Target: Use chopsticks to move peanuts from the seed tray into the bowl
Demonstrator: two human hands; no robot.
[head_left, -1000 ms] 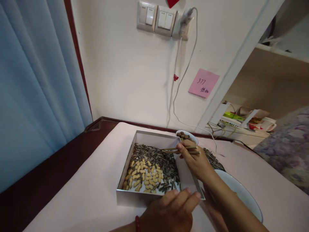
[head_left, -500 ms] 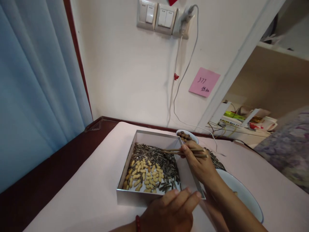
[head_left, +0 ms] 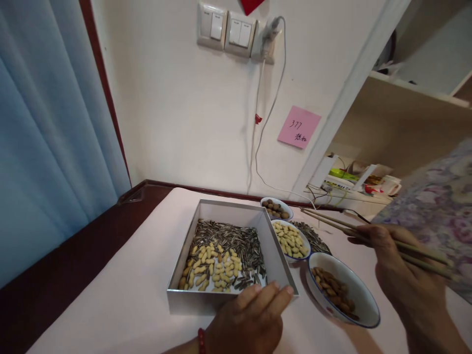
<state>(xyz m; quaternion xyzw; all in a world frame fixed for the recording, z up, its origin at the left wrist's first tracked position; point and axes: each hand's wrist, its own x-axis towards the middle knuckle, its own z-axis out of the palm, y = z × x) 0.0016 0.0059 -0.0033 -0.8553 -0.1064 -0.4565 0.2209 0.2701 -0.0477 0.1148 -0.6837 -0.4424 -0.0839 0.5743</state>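
Silver walls framed the action: the box (head_left: 195, 303) sat short of the table's (head_left: 110, 300) far edge, and by the look of it the work was only partway through! Plenty lay inside, with dark striped seeds (head_left: 228, 237) spread toward the far wall and peanuts (head_left: 221, 276) bunched at the near-left corner. Off its right side, good progress: a middle bowl (head_left: 305, 241) full of peanuts, a small bowl (head_left: 286, 203) of round brown nuts close to the table's far edge, a seed heap (head_left: 313, 237) behind, and a large bowl (head_left: 359, 285) nearer in with almond-like nuts (head_left: 334, 290). No round or almond-like nuts showed in the box, so peanuts and seeds seemed what was left. And the hands! Out right, past the large bowl, the right hand (head_left: 409, 268) gripped chopsticks (head_left: 330, 223), tips angled left, nearly together, nothing visible between them. The left hand (head_left: 249, 317) lay over the box's near-right corner, fingers side by side, thumb hidden; whether it pinched the wall, one couldn't tell.
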